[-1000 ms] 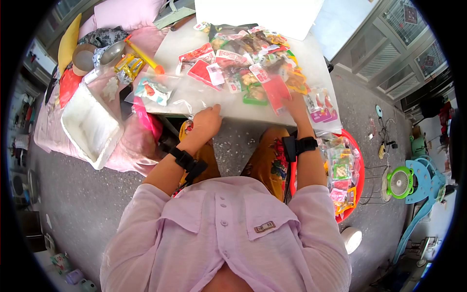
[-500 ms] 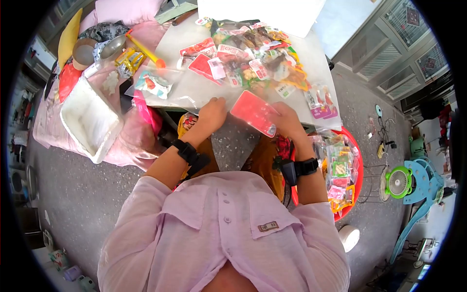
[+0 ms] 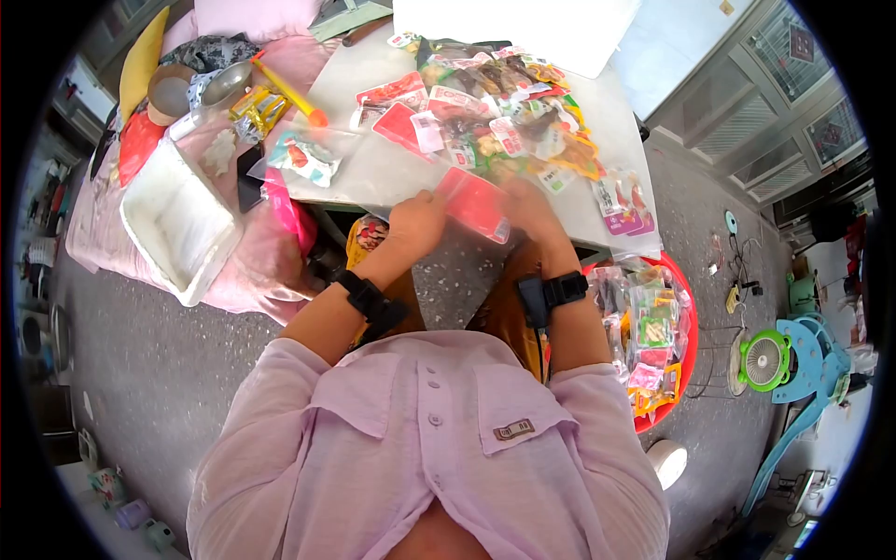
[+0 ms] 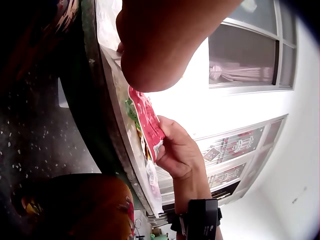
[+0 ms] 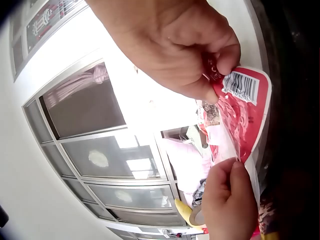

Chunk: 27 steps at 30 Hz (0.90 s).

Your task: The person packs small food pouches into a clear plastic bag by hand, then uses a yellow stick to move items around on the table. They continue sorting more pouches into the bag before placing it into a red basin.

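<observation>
A flat red packet (image 3: 474, 203) is held over the table's front edge, tilted, between the two hands. My right hand (image 3: 534, 213) pinches its right end; in the right wrist view thumb and fingers grip the red packet (image 5: 243, 107) beside a barcode label. My left hand (image 3: 417, 224) is at the packet's left side. The right wrist view shows the left hand (image 5: 230, 200) with thumb and finger pinched at a clear film edge against the packet. In the left wrist view the right hand (image 4: 176, 147) grips the packet's lower end.
Many food packets (image 3: 504, 84) lie piled on the white table (image 3: 350, 93). A clear bag with a blue-white packet (image 3: 306, 159) is at the left. A white foam box (image 3: 177, 229) sits on pink cloth; a red basket (image 3: 693, 341) of packets stands right of the legs.
My right hand has brought the red packet from the pile toward me to the table's front edge. My left hand has moved right, up to the packet.
</observation>
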### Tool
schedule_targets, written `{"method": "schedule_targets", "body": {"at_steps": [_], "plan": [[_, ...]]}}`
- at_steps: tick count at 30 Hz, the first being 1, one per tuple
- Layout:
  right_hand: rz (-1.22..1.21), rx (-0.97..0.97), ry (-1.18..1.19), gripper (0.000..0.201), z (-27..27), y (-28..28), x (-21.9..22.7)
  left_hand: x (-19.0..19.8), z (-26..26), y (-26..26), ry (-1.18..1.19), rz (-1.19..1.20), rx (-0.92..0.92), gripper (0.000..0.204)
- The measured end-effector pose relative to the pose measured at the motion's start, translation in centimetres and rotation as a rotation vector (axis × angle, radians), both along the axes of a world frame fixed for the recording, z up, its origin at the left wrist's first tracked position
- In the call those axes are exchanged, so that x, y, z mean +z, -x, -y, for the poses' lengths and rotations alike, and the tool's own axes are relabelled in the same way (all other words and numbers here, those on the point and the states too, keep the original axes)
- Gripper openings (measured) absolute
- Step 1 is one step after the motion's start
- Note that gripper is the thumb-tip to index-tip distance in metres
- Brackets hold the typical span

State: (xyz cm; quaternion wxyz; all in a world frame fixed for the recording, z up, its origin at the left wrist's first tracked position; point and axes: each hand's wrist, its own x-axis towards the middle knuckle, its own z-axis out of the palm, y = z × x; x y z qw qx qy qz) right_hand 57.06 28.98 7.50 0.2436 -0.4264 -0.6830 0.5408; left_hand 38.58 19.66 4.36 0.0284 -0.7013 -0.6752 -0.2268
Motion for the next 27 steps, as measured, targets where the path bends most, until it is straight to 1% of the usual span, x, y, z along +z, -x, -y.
{"method": "schedule_targets", "body": {"at_steps": [1,4,7,8,10,11,13,14,17,20,23,26,27], "plan": [[-0.034,-0.030,0.021,0.017,-0.1,0.5,-0.5,0.1,-0.1,0.1,-0.010,0.006,-0.007,0.008],[-0.112,-0.011,0.188,0.015,0.3,2.6,-1.6,0.8,-0.2,0.0,-0.051,0.048,-0.020,0.012],[-0.181,-0.001,0.227,0.012,0.6,4.6,-1.4,1.2,0.0,-0.4,-0.015,0.113,-0.043,0.017],[-0.320,-0.085,0.322,0.010,1.1,5.0,-1.1,1.6,0.1,-0.5,-0.015,0.150,-0.030,0.017],[-0.450,-0.093,0.296,0.010,1.2,6.2,-1.7,2.6,0.3,-0.7,-0.012,0.225,-0.003,0.019],[-0.515,-0.098,0.283,0.010,0.9,6.5,-2.2,2.4,0.3,-0.5,-0.038,0.245,-0.007,0.019],[-0.251,0.055,-0.027,0.010,-0.1,6.3,-3.3,1.7,-0.1,-0.1,-0.095,0.286,-0.016,0.018],[-0.116,0.130,-0.181,0.011,-0.5,6.2,-3.8,1.4,-0.3,0.1,-0.083,0.275,-0.015,0.018],[0.105,-0.036,-0.537,0.011,0.6,6.8,-3.5,0.5,-0.6,0.4,-0.061,0.247,-0.016,0.018],[0.169,0.007,-0.463,0.012,0.4,6.8,-3.3,0.5,-0.2,0.2,-0.067,0.238,-0.024,0.019],[0.280,0.022,-0.523,0.012,0.2,7.4,-2.4,1.3,0.0,0.2,-0.090,0.230,-0.018,0.021],[0.308,-0.149,-0.562,0.012,0.5,9.4,-2.0,0.7,-0.5,0.8,-0.160,0.210,-0.009,0.022],[0.187,-0.173,-0.492,0.013,-0.2,10.0,-3.1,0.6,-0.7,1.0,-0.185,0.216,-0.002,0.022]]}}
